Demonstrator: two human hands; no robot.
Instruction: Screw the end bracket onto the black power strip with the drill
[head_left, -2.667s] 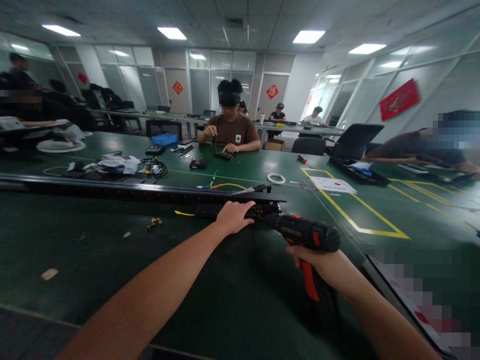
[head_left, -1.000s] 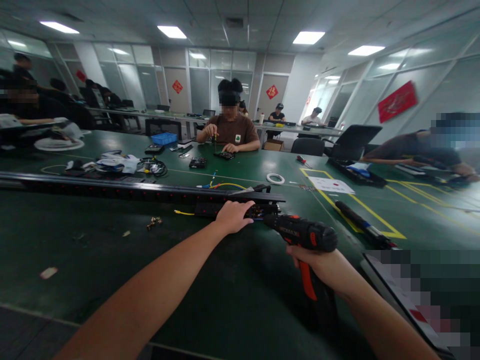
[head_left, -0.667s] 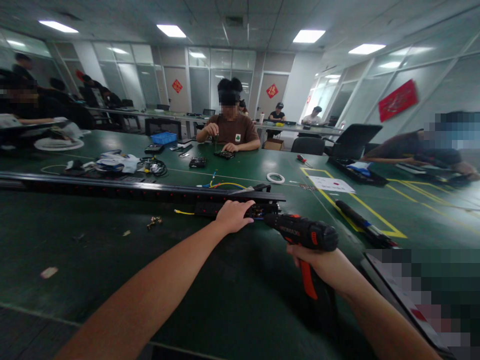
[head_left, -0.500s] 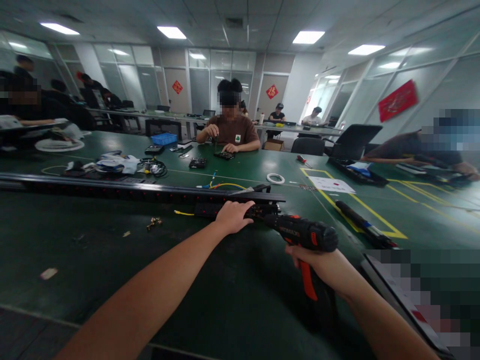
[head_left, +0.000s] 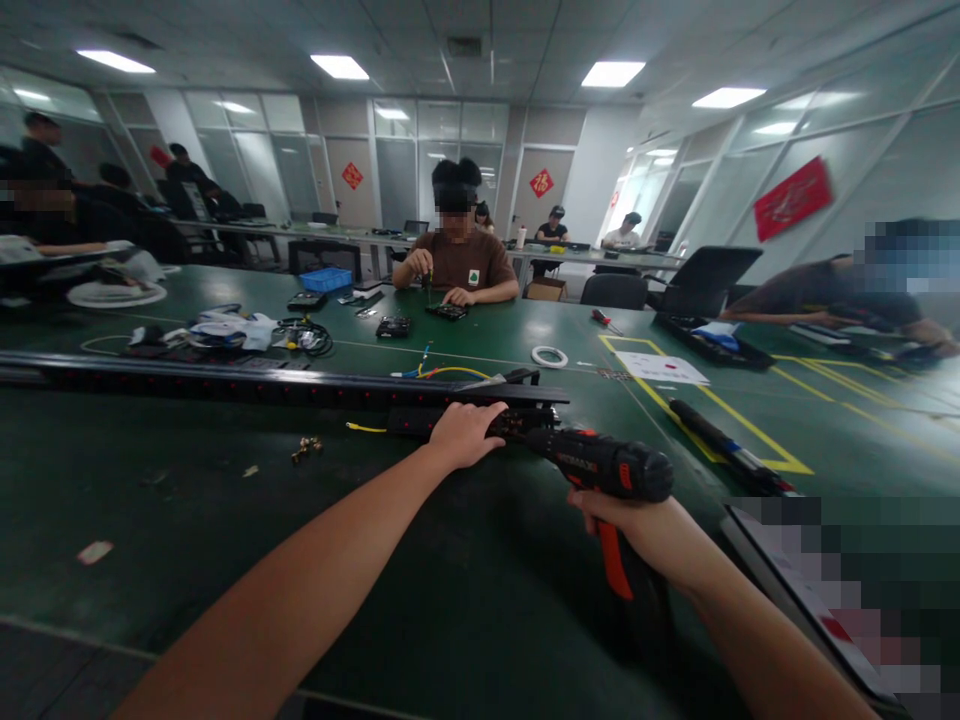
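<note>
My right hand [head_left: 622,512] is wrapped round the grip of a black and orange cordless drill [head_left: 611,465], which points left. The drill's front end meets the end of a short black metal part [head_left: 409,421]; the exact contact point is too dark to make out. My left hand [head_left: 466,435] is closed over that part, thumb toward the drill. Just behind it runs a long black rail [head_left: 300,383] with small red marks. A yellow wire [head_left: 366,428] sticks out at the part's left end. Small brass screws [head_left: 306,450] lie in a pile to the left.
Behind the rail lie bundled cables [head_left: 304,335], a white ring [head_left: 549,357] and a blue basket [head_left: 327,279]. A co-worker [head_left: 465,260] sits opposite, handling a small black device [head_left: 448,311]. To the right are a dark rod-shaped tool [head_left: 727,445], a paper sheet [head_left: 657,368] and a tablet-like panel [head_left: 810,600].
Both hands, the drill and the black part hold nearly the same positions. The whole view has shifted very slightly.
</note>
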